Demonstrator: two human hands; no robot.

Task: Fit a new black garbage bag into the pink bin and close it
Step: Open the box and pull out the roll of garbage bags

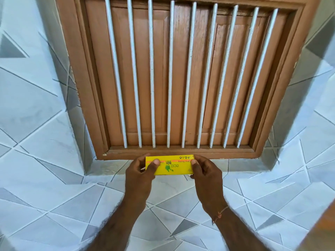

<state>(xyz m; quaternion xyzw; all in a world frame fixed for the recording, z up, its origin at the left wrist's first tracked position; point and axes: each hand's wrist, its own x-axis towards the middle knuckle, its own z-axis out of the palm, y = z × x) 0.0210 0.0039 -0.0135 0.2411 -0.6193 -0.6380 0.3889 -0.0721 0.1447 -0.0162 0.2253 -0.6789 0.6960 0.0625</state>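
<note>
A flat yellow box of bin bags (174, 166), printed "eco bin" upside down, is held level just below a window sill. My left hand (140, 171) grips its left end, thumb on top. My right hand (204, 171) grips its right end the same way. The box looks shut. No pink bin and no black bag is in view.
A brown wooden window (181, 78) with closed shutters and several white vertical bars (170, 69) fills the wall ahead. Pale tiles with grey triangles (45, 124) cover the wall around and below it. A brown wooden edge (324, 230) shows at the lower right.
</note>
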